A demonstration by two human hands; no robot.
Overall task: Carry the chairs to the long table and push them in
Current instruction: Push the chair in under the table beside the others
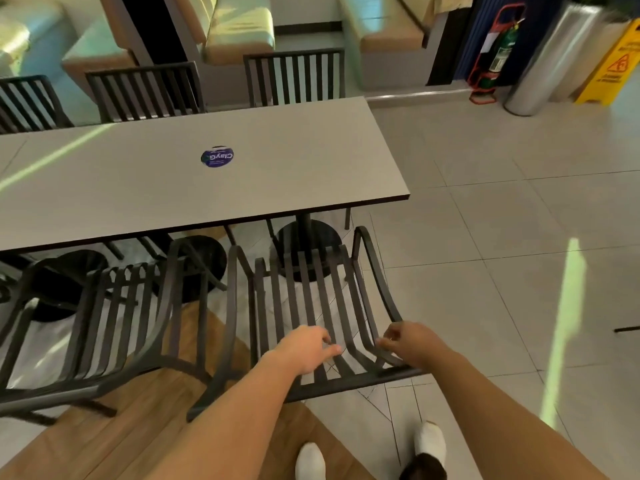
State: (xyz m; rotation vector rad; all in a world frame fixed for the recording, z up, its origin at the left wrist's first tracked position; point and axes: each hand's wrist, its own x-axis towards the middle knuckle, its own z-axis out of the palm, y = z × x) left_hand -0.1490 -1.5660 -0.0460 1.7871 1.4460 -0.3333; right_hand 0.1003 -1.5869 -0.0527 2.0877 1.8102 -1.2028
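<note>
Chair (311, 306) backrest nearest, facing table (242, 174)

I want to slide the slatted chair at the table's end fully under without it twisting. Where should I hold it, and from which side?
Grip the chair by its backrest top rail, from behind, one hand toward each end. The rail is the nearest part and runs parallel to the table edge, so an even push should keep it straight. The left hand and right hand are already there.

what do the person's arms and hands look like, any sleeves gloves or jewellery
Both forearms are bare as far up as the picture shows: no sleeve reaches into view. The left hand and the right hand wear no gloves, and no watch, bracelet or ring shows on either. No markings are visible on the arms.
</note>
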